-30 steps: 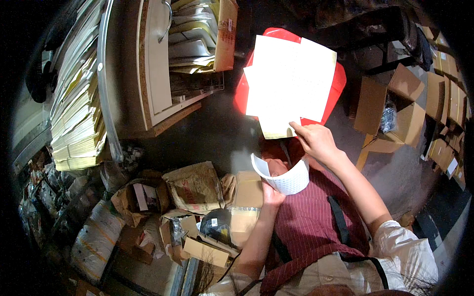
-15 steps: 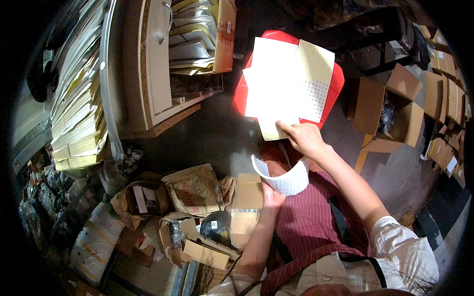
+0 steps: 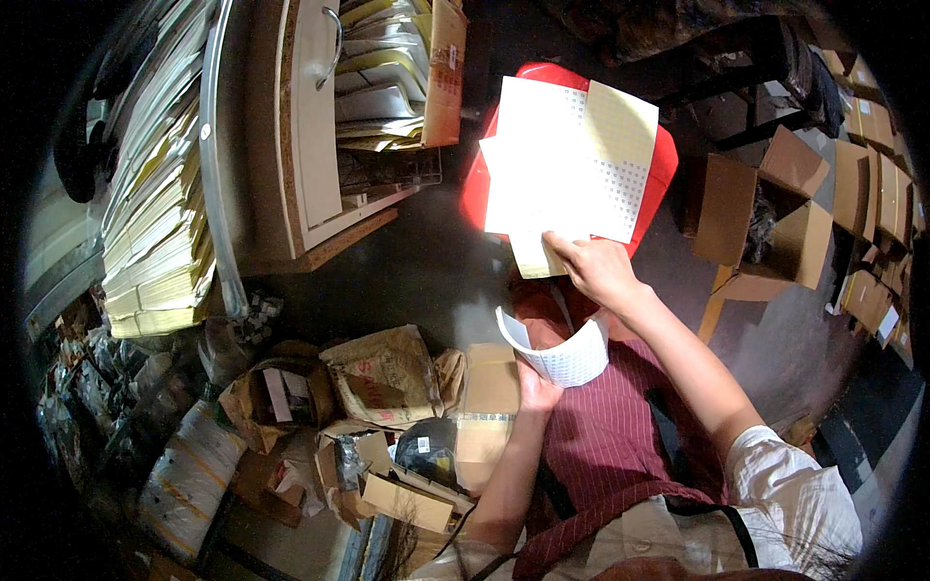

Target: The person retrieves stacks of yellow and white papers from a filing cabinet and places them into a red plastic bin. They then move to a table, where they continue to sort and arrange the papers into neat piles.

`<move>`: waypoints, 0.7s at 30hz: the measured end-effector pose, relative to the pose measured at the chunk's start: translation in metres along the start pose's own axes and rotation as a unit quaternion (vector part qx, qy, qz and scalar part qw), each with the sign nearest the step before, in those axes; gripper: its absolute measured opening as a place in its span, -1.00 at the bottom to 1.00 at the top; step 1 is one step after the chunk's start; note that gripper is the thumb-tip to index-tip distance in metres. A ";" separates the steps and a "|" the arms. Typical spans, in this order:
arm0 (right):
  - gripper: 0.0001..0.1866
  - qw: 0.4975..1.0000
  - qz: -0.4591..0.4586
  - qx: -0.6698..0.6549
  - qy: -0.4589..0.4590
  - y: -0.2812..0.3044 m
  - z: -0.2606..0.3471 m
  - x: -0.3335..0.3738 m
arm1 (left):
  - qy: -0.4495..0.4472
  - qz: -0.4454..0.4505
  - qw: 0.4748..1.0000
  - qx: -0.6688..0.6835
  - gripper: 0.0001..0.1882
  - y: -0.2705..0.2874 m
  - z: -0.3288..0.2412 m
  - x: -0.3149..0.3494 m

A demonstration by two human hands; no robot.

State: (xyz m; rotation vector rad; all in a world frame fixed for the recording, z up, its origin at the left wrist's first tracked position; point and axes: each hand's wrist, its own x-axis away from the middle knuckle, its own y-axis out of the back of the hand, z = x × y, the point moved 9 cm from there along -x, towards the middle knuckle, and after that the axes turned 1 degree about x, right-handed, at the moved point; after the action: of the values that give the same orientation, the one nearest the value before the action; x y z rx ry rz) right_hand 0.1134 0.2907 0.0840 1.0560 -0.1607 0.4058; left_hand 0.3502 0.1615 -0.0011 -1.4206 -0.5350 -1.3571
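My left hand (image 3: 539, 387) is closed on a sheet of small printed labels (image 3: 572, 360), which bends into a curve above my lap. Ahead of it, my right hand (image 3: 599, 268) has its index finger laid on a pale yellow sheet (image 3: 536, 259) and the other fingers curled at its right edge. That sheet sticks out past the near edge of a red stool (image 3: 662, 167). Several white and yellowish sheets (image 3: 542, 160) overlap on the stool, some with rows of small printed marks. Bright light washes out much of their surface.
Left of the stool stands a cabinet (image 3: 312, 126) beside a box of papers (image 3: 444, 77). A tall paper stack (image 3: 160, 213) is farther left. Cartons and bags (image 3: 383, 373) crowd the lower left floor. An open cardboard box (image 3: 727, 208) sits at right, near stacked cartons (image 3: 872, 194).
The whole view has shifted very slightly. Both hands keep the same pose, and the sheets on the stool lie as before.
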 end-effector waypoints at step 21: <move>-0.61 0.999 -0.022 0.000 -0.025 0.002 -0.003 -0.015 | 0.015 0.097 0.995 0.034 -0.34 0.002 0.000 -0.012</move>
State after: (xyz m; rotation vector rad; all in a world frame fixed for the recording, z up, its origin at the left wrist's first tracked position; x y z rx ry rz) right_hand 0.0987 0.2907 0.0797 1.0682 -0.1810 0.3406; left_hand 0.3488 0.1645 -0.0130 -1.3581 -0.4089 -1.1925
